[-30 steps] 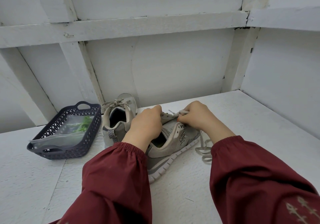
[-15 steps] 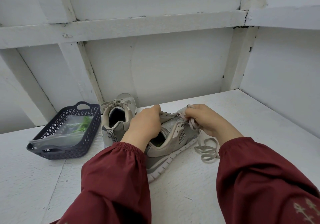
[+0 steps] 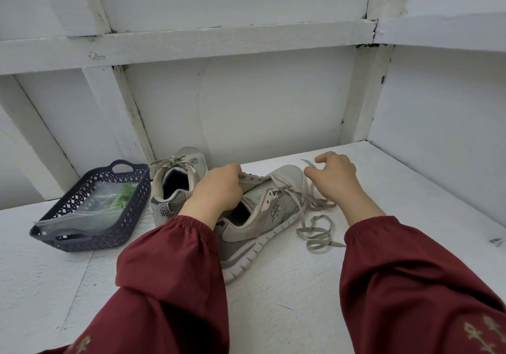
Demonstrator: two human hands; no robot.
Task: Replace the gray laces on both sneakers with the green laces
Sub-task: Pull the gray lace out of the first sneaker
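Note:
A grey sneaker [image 3: 273,208] lies tilted on its side in the middle of the white surface. My left hand [image 3: 219,189] grips its tongue and upper edge. My right hand [image 3: 334,178] is raised to the right of the toe, pinching the end of the loosened gray lace [image 3: 315,227], which trails in loops on the surface beside the sole. The second sneaker [image 3: 175,181] stands behind at the left with its gray lace tied. Green laces [image 3: 121,197] lie in a clear bag inside the dark basket [image 3: 90,233].
White wall panels and beams close the back and the right side. The basket sits at the left, near the second sneaker. A small dark scrap [image 3: 497,241] lies at the right edge.
My right hand has moved right and up, away from the eyelets, drawing more gray lace out of the sneaker. The loose pile beside the sole has grown. My left hand stays put.

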